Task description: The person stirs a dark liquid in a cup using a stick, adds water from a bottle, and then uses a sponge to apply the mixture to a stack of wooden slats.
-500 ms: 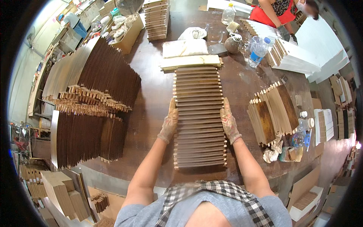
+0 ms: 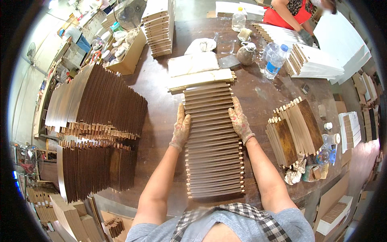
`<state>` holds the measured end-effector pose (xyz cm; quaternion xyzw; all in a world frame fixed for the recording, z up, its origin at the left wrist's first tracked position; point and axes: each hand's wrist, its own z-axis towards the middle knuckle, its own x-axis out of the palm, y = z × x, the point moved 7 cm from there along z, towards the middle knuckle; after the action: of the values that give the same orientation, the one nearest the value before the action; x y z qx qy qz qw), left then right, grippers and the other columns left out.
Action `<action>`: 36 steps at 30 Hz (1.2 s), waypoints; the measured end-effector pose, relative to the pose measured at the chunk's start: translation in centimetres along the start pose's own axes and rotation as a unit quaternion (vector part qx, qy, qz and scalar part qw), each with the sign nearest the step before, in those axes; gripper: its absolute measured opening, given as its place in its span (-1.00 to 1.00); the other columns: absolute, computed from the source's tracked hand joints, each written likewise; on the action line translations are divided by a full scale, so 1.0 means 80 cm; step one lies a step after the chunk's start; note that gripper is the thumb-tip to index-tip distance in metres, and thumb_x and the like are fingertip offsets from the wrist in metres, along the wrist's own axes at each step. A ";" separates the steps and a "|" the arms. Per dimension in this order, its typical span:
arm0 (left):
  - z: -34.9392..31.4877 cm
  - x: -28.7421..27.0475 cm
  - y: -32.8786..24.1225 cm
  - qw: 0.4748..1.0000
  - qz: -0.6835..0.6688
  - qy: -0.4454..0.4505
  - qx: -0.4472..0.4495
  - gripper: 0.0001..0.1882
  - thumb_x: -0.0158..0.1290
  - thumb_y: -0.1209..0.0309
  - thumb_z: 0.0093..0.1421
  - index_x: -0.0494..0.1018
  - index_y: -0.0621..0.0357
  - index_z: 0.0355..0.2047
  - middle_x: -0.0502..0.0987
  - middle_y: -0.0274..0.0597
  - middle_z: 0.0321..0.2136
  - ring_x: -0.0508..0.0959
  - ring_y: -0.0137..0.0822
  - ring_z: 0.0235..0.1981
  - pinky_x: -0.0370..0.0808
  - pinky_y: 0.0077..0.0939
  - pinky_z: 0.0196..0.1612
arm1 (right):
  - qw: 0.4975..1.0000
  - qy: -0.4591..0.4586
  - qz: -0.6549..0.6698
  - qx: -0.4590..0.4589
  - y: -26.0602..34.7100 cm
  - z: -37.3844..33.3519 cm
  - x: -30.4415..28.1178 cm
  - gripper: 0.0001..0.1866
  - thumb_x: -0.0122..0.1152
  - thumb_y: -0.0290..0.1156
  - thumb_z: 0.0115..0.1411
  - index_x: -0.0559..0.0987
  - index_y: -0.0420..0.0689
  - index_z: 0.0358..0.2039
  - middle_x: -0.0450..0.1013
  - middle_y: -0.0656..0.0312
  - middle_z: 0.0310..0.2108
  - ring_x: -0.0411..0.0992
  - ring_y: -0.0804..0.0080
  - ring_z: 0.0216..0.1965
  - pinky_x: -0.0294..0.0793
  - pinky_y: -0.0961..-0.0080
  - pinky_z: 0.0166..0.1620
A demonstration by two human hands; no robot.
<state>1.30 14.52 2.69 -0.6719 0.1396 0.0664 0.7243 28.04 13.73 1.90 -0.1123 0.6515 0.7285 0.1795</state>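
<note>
A long row of thin brown wooden slats [image 2: 214,149] with pale dowel pins at both ends lies on the table in front of me. My left hand [image 2: 180,128], in a stained work glove, rests along the row's left side with its fingers stretched out. Against the right side lies my right hand [image 2: 240,123], gloved too, its fingers straight and its thumb toward the slat ends. Both hands are open, nearer the row's far end. Beyond that end lie pale boards [image 2: 201,80] and a white packet [image 2: 192,64].
Dark slats stand in big stacks [image 2: 109,105] on the left. A smaller doweled stack [image 2: 296,131] is at right, near bottles and crumpled paper [image 2: 295,171]. A water bottle [image 2: 275,60] and a round jar [image 2: 246,54] stand farther back. A co-worker's gloved hand [image 2: 306,37] touches white panels.
Both my hands have slid a little toward the far end of the slat row, staying along its sides. The whole view has tilted slightly.
</note>
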 end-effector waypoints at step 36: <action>-0.336 0.006 -0.078 0.973 0.196 0.009 0.125 0.17 0.42 0.30 -0.06 -0.07 0.41 0.42 0.13 0.28 0.37 0.20 0.18 0.38 0.17 -0.12 0.42 | 0.987 -0.032 -0.117 -0.100 0.075 -0.293 -0.027 -0.37 0.04 -0.41 0.40 0.15 -0.19 0.43 0.08 -0.05 0.44 0.13 0.05 0.43 0.18 0.30 0.40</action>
<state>0.48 -12.77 6.94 -0.5363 0.2823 0.1829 0.7741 25.93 -10.19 5.23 -0.1818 0.5512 0.7674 0.2726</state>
